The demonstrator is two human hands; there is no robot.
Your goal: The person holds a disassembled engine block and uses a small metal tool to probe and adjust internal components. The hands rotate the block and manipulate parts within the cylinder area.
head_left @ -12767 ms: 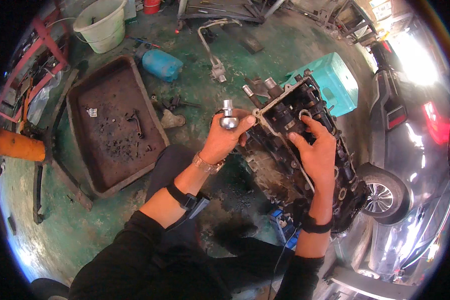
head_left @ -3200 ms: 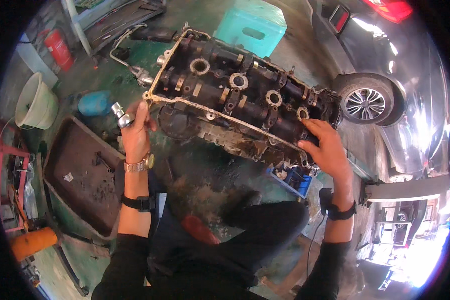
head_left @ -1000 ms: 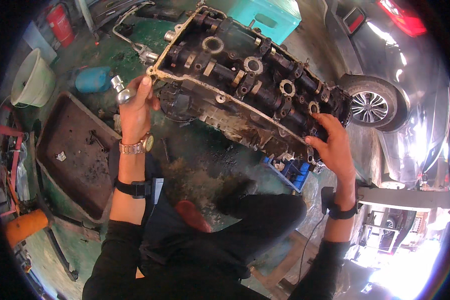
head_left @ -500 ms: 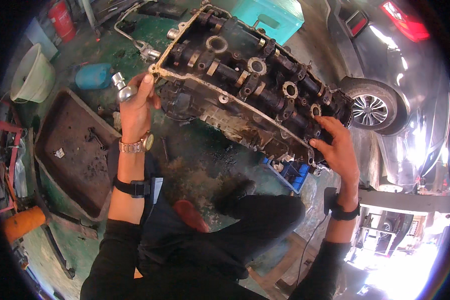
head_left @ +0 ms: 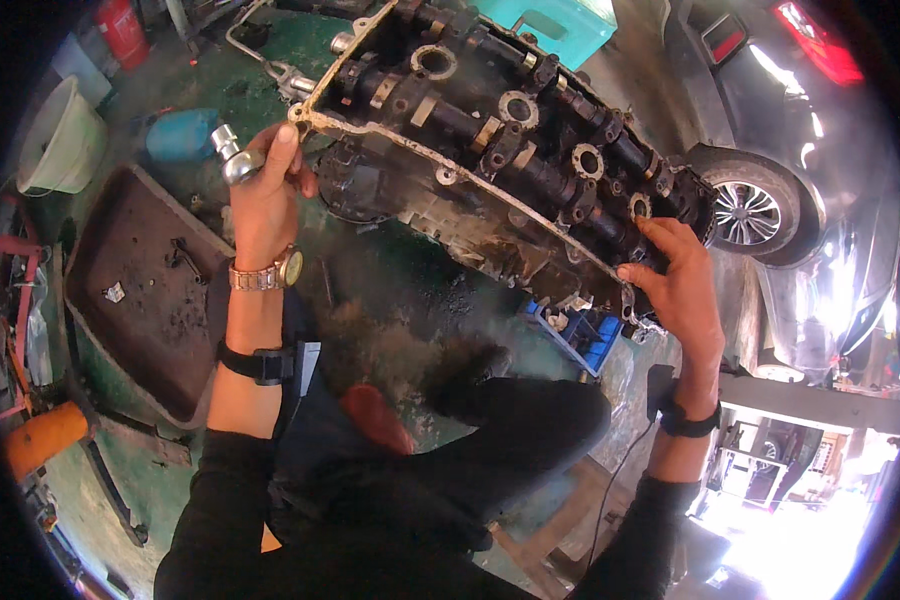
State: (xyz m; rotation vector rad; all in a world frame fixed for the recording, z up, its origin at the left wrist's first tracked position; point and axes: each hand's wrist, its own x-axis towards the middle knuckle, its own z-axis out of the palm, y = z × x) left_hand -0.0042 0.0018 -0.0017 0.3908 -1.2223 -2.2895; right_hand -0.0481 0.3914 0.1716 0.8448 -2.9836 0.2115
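An engine with its top uncovered lies before me, its cylinder head [head_left: 490,140] showing dark camshafts and several round plug-hole rings inside a dirty, pale-edged rim. My left hand [head_left: 270,185] is at the near left corner of that rim, thumb resting against it. The same hand is closed around a ratchet wrench [head_left: 240,160]; the chrome head and socket stick out past the fingers, and the handle is hidden. At the right end my right hand [head_left: 675,275] grips the rim, thumb on the near edge and fingertips over the inside by the last ring.
Left on the green floor sit a brown drip tray [head_left: 155,380] with small parts, a blue jug [head_left: 182,135] and a pale bucket [head_left: 65,140]. A blue bin [head_left: 570,335] stands below the engine. Beyond are a turquoise crate [head_left: 560,25] and a parked car [head_left: 770,110].
The engine appears slightly higher and larger, mostly as the view shifts. Both hands stay at the same spots on the rim, and the ratchet wrench remains in my left hand.
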